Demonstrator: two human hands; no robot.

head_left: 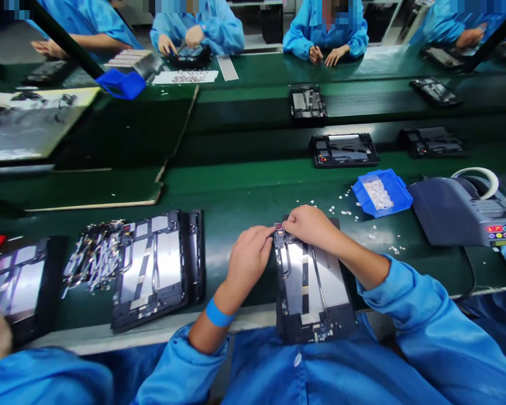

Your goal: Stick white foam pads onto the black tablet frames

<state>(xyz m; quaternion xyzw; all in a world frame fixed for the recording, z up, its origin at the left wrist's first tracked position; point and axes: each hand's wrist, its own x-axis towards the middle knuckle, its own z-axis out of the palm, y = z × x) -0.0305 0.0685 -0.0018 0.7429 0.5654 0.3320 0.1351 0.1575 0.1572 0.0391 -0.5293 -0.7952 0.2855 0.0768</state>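
An opened tablet chassis (310, 292) with silver panels and black frame lies in front of me, hanging over the bench's near edge. My left hand (249, 260) rests its fingertips on the chassis's top left corner. My right hand (310, 225) pinches at that same top edge, fingers pressed on a small part there that I cannot make out. Both wrists come from blue sleeves, and the left one wears a blue band.
A second open chassis (154, 270) and a pile of small metal strips (95, 256) lie to the left. A blue bin of white pieces (382, 193), scattered white bits and a tape dispenser (459, 211) sit right. More chassis ride the green belt (244, 152); several blue-coated people work opposite.
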